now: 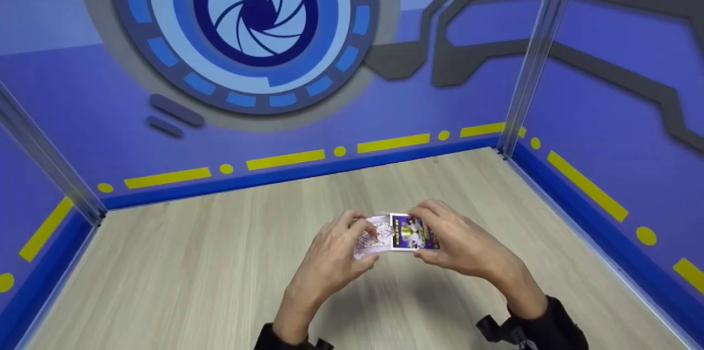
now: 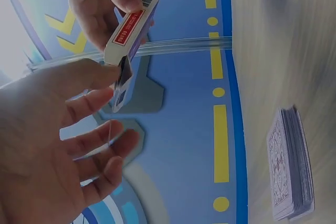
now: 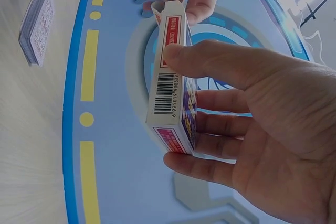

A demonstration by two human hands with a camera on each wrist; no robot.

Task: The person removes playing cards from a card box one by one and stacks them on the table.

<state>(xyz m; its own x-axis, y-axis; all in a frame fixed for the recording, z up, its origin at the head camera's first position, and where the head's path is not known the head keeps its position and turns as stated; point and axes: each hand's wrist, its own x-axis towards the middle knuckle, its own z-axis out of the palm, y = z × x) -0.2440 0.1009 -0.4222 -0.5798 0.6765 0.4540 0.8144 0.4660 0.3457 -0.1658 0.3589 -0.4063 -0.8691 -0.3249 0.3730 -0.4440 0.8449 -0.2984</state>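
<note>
A small purple and white playing-card box [image 1: 411,233] is held up over the table, one end unfolded. My right hand [image 1: 465,240] grips its far end, thumb along the barcode side [image 3: 167,93] and fingers behind the printed face. My left hand [image 1: 333,256] is at the open end. Its thumb and forefinger pinch around the end flap [image 2: 124,90], while the other fingers spread loosely below. A deck of cards [image 2: 289,166] with a patterned back lies on the table, stacked. In the head view the deck [image 1: 379,237] shows beneath the left hand, partly hidden by its fingers.
The pale wood-grain table [image 1: 220,262] is bounded by blue printed panels [image 1: 308,119] at the back and both sides. Clear corner posts [image 1: 536,53] stand where the panels meet. Dark wrist bands [image 1: 542,328] are on both arms.
</note>
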